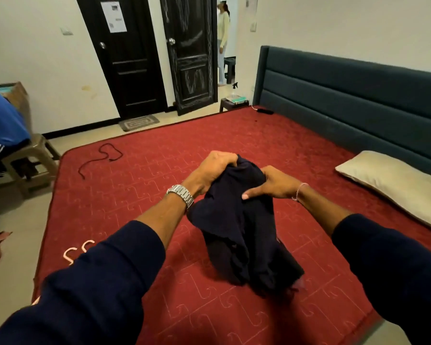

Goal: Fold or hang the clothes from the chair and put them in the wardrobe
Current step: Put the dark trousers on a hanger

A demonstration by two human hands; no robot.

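Both hands clutch the bunched dark navy garment (239,220) mid-bed: left hand (215,170) fisted at its top, right hand (275,186) pinching beside it, hem trailing on the red mattress (159,150). Best shaken flat before folding. More clothes (3,123) wait on the chair (33,158), off the bed's far left corner.

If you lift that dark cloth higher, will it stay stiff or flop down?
Probably flop: the dark cloth already sags in loose folds below the left hand and right hand. It looks light, since both hands hold it bunched. It likely won't slip, being soft fabric.
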